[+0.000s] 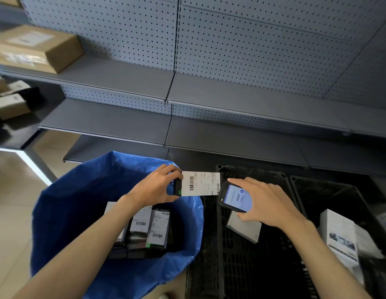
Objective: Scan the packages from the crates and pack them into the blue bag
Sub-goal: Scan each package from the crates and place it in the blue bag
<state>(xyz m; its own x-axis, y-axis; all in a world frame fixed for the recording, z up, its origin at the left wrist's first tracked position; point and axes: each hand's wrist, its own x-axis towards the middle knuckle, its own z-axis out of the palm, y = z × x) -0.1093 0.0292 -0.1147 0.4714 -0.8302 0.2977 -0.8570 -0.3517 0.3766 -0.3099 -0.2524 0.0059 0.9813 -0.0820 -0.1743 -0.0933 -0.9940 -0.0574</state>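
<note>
In the head view, our left hand [157, 186] pinches a labelled package [200, 183] by its left end, above the far right rim of the blue bag [69, 212]. Our right hand [267, 203] grips a scanner [236, 198] just right of the package, over the black crate [252, 266]. More packages [157, 229] stand inside the bag.

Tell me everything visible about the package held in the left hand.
The package is a small dark box whose upward face bears a white label with barcodes and fine print; a green patch shows at its left end. It is held level above the far right rim of the blue bag. The left hand pinches its left end. The scanner in the right hand sits at its right end; whether they touch is unclear.
</note>
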